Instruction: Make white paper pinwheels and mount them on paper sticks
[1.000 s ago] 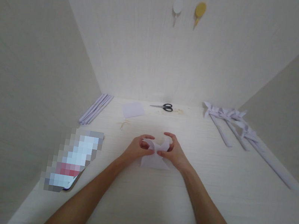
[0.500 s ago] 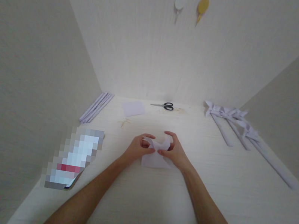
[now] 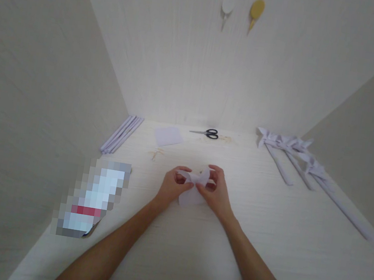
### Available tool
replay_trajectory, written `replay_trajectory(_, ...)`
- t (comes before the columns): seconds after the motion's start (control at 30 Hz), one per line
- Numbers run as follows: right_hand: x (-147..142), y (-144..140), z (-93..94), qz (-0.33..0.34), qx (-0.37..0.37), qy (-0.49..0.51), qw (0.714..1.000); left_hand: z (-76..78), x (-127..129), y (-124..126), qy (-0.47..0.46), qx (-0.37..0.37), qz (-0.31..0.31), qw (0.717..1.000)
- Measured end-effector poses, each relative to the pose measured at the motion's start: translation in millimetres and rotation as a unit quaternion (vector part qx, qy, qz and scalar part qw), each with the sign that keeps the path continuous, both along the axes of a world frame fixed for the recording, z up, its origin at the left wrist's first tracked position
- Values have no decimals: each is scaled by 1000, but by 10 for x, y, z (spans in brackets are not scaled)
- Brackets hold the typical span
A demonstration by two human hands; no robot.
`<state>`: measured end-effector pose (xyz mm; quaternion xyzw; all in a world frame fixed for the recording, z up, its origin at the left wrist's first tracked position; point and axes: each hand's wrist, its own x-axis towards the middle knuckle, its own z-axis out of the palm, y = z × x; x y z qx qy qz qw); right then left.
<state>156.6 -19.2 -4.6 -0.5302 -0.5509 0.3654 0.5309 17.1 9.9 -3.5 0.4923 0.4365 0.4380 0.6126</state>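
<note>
Between my two hands is a pale lilac sheet of paper [image 3: 191, 197], its far edge bent upward and pinched in the middle. My left hand [image 3: 173, 185] grips its left side with thumb and fingers. On the other side my right hand [image 3: 215, 189] pinches the paper too, the thumbs almost meeting at the gathered centre. Part of the paper is hidden behind my fingers. Beyond the hands lies a flat lilac sheet [image 3: 168, 136], with a few thin tan strands [image 3: 156, 154] in front of it.
Black-handled scissors [image 3: 209, 133] lie at the back beside more tan strands [image 3: 226, 138]. Rolled paper sticks [image 3: 122, 134] are at the left. Folded paper pinwheel shapes on sticks [image 3: 290, 147] rest at the right. A blurred phone [image 3: 97, 201] lies left; two hooks [image 3: 257, 10] hang on the wall.
The paper's raised edge has been drawn in tighter at the centre, so both sides flare up more. My right hand has shifted slightly left, and the view has moved a little.
</note>
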Motion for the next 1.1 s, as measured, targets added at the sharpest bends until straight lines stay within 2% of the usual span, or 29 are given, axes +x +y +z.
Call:
replay_trajectory(0.07,-12,-40,13,-38,94,-89,991,-7,6,4,-5,4,30,1000)
replay_trajectory(0.13,-1,-77,20,-44,177,-162,970,-6,7,10,-21,1,53,998)
replay_trajectory(0.2,15,-100,15,-38,231,-222,946,2,6,15,-37,-3,73,997)
replay_trajectory(0.27,16,-108,-2,-33,250,-277,927,13,4,19,-46,-8,95,994)
replay_trajectory(0.43,-41,-101,-45,-8,235,-402,885,20,0,40,-67,-22,112,991)
replay_trajectory(0.57,-67,-114,-37,-7,238,-439,867,2,1,61,-72,-33,115,990)
replay_trajectory(0.83,-37,-138,9,26,270,-405,873,22,0,38,-91,-31,108,989)
replay_trajectory(0.97,-72,-133,5,-5,246,-336,909,8,0,32,-86,-17,110,990)
replay_trajectory(1.1,-130,-115,15,-71,175,-280,941,-21,8,27,-63,9,102,993)
